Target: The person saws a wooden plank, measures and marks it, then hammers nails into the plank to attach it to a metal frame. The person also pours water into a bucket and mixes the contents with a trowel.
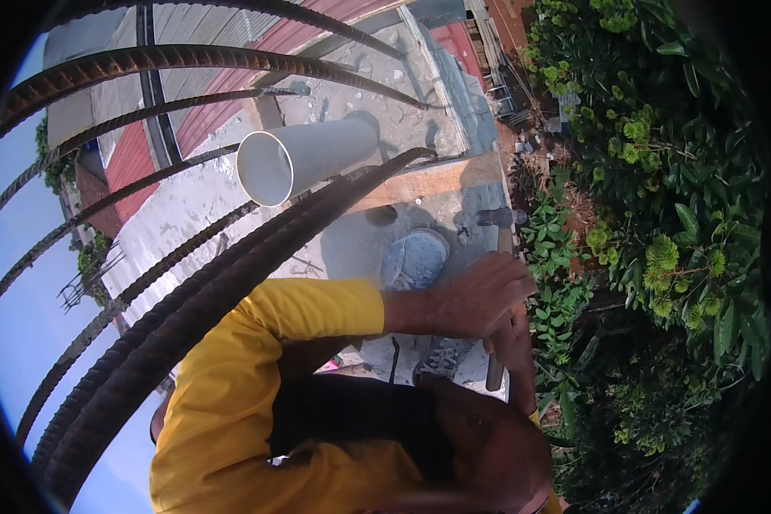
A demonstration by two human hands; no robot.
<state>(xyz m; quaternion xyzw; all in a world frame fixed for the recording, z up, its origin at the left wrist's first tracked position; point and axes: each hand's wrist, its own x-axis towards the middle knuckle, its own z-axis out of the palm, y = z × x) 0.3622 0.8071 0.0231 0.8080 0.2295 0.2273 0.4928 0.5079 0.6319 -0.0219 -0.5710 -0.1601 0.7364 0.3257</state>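
Observation:
At the right edge of the concrete slab (351, 244), my two hands meet. My left hand (480, 300) reaches across in a yellow sleeve, its fingers curled and closed near the edge. Just below it, and partly covered by it, is my right hand (514, 338), its fingers bent in toward the left. Whatever lies between the fingers is hidden. Above my left hand sits a dark, blunt, hammer-like head (493, 217) on the edge. A narrow strip of wood (494, 374) shows below the hands.
Long rusty rebars (188, 58) arch across the left side. Among them stands a white plastic pipe (330, 150) with an open end. A wooden plank (433, 182) crosses the slab near my dusty shoe (415, 259). Beyond the right edge, leafy trees (660, 197) grow below.

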